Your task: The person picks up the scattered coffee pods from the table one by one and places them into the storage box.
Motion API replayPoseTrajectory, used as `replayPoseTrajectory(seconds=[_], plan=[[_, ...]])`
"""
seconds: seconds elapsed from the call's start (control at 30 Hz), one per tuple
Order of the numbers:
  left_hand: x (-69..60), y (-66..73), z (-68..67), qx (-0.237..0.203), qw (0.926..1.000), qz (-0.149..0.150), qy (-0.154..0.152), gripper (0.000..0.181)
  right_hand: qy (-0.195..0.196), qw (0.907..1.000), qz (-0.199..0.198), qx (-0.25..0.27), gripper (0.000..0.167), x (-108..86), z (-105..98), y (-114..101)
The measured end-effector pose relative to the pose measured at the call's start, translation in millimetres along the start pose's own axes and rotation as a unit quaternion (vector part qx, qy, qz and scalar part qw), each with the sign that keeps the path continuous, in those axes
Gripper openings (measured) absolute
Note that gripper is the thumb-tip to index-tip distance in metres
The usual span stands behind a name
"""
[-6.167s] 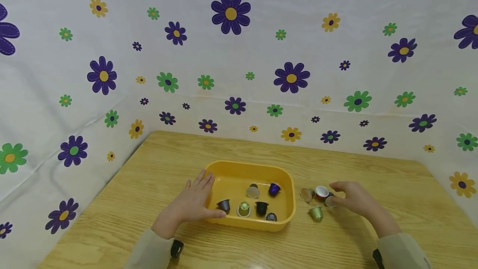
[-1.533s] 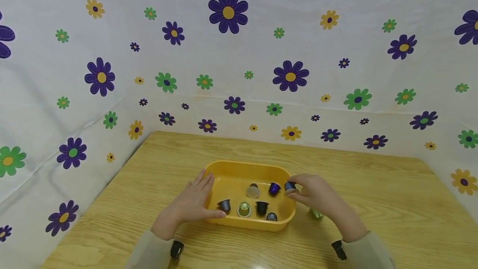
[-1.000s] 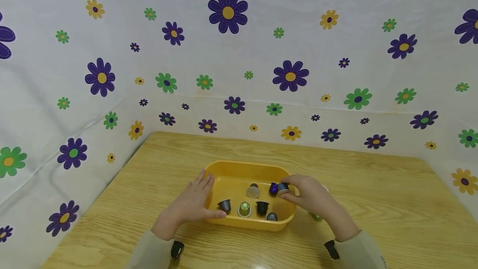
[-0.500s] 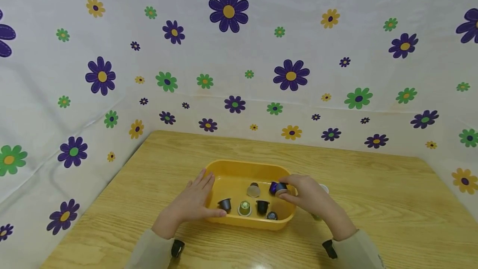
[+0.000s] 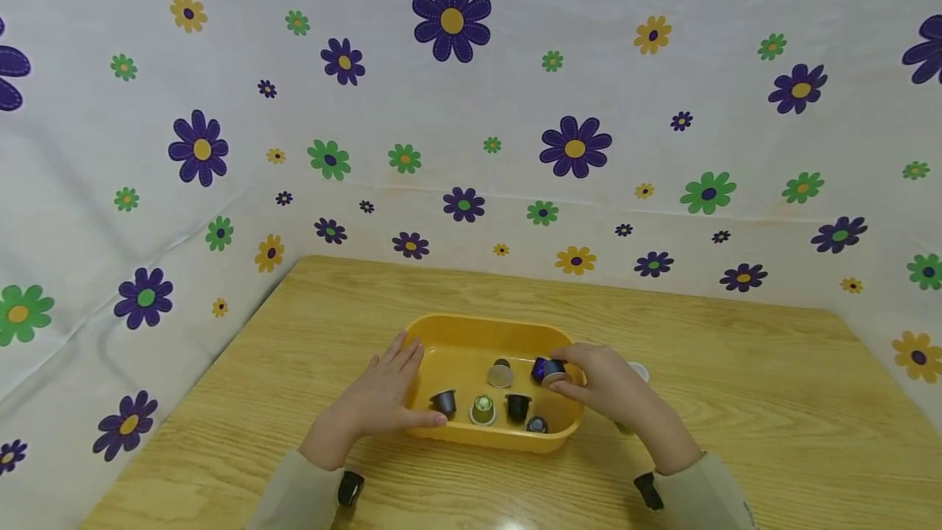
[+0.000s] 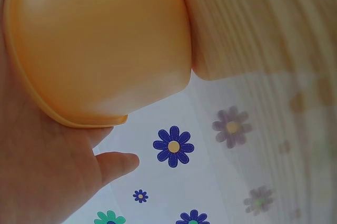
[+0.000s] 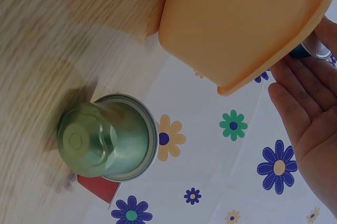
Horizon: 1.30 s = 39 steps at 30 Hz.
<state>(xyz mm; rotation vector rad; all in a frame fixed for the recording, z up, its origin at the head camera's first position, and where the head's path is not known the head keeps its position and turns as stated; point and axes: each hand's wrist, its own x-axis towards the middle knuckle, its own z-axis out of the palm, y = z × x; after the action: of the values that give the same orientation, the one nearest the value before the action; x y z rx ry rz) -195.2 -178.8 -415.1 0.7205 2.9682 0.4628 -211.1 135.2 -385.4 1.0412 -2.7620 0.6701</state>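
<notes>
A yellow plastic tray (image 5: 471, 335) stands on the table. My left hand (image 5: 375, 395) rests on its left end, fingers extended over the rim and thumb along the front edge. Over the tray's right end, my right hand (image 5: 618, 387) pinches a dark blue coffee capsule (image 5: 554, 371) with a silvery lid, right beside a purple capsule (image 5: 540, 369). Several other capsules lie in the tray: one with a pale lid facing out (image 5: 500, 375), a dark grey one (image 5: 445, 403), a green one (image 5: 482, 409), a black one (image 5: 518, 408) and a dark one (image 5: 537, 425).
Right of the tray, capsules on the wooden table (image 5: 773, 399) are mostly hidden behind my right hand. A white capsule rim (image 5: 639, 370) peeks out there. The right wrist view shows a green capsule (image 7: 105, 137) up close, with something red behind it. Flower-printed cloth (image 5: 515, 105) hangs behind the table.
My right hand has gone from the capsules on the table to the tray, bringing the dark blue capsule in over the right rim. Over the last half second it hardly moves. My left hand stays put.
</notes>
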Motion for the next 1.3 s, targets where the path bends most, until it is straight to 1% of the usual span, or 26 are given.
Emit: replayPoseTrajectory(seconds=[0.3, 0.57, 0.87, 1.07, 1.3], plan=[[-0.2, 0.3, -0.3, -0.003, 1.0, 0.001, 0.0, 0.107, -0.002, 0.9999, 0.008, 0.007, 0.032, -0.4, 1.1, 0.2], [0.7, -1.2, 0.6, 0.0, 1.0, 0.002, 0.002, 0.107, 0.0, 0.9999, 0.006, 0.01, 0.032, -1.0, 0.5, 0.6], [0.4, 0.0, -0.7, -0.002, 1.0, 0.002, 0.002, 0.106, -0.003, 0.9997, 0.02, 0.014, 0.033, -2.4, -1.3, -1.2], [0.3, -0.5, 0.5, 0.003, 1.0, 0.0, 0.002, 0.105, 0.009, 0.9998, 0.012, 0.009, 0.032, -4.9, -0.9, 1.0], [0.2, -0.2, 0.8, 0.002, 1.0, 0.0, 0.0, 0.108, 0.024, 0.9995, 0.018, 0.007, 0.034, -9.4, -1.7, 4.9]])
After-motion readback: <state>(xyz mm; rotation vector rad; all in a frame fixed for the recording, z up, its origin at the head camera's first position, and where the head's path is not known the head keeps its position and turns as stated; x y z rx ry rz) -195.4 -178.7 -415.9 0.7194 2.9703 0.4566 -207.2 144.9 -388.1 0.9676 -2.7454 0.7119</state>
